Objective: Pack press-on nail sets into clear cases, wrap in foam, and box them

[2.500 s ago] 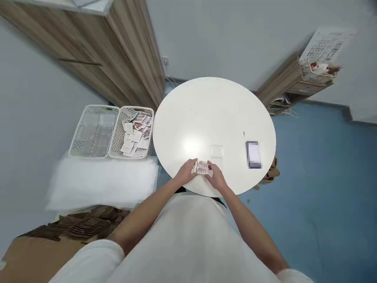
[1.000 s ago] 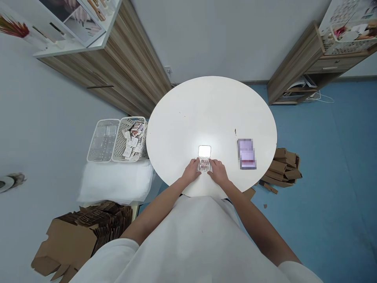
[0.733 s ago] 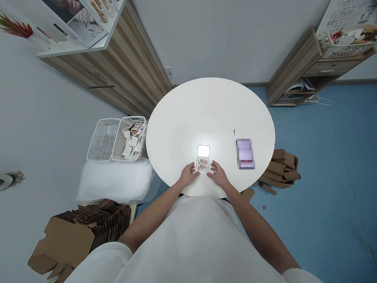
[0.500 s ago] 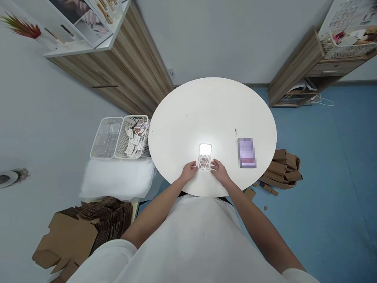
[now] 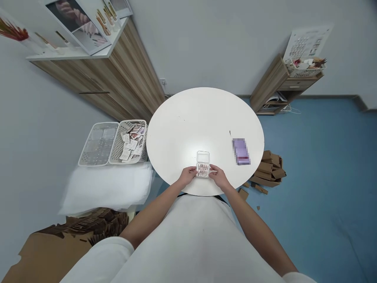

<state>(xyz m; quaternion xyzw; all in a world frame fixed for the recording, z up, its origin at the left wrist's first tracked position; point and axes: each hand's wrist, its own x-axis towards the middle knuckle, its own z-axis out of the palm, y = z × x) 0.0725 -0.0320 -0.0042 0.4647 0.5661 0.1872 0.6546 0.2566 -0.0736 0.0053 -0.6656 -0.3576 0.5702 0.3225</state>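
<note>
Here, an open clear case (image 5: 203, 165) is pinched at its sides by the left hand (image 5: 187, 176) and the right hand (image 5: 218, 177), the white table (image 5: 206, 114) right of them being partly taken up by a blurred purple object (image 5: 241, 151), while a card-filled basket (image 5: 118, 148) is seen leftward, a wood-grained cabinet (image 5: 132, 70) beyond.

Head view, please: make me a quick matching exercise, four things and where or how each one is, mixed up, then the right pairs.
1. clear case
2. printed cards
3. pixelated purple item
4. cardboard pile

A. on the white table, to the right of the right hand
B. on the blue floor
C. lid open, between the two hands
D. inside a white basket

Pairs: 1-C, 2-D, 3-A, 4-B
</note>
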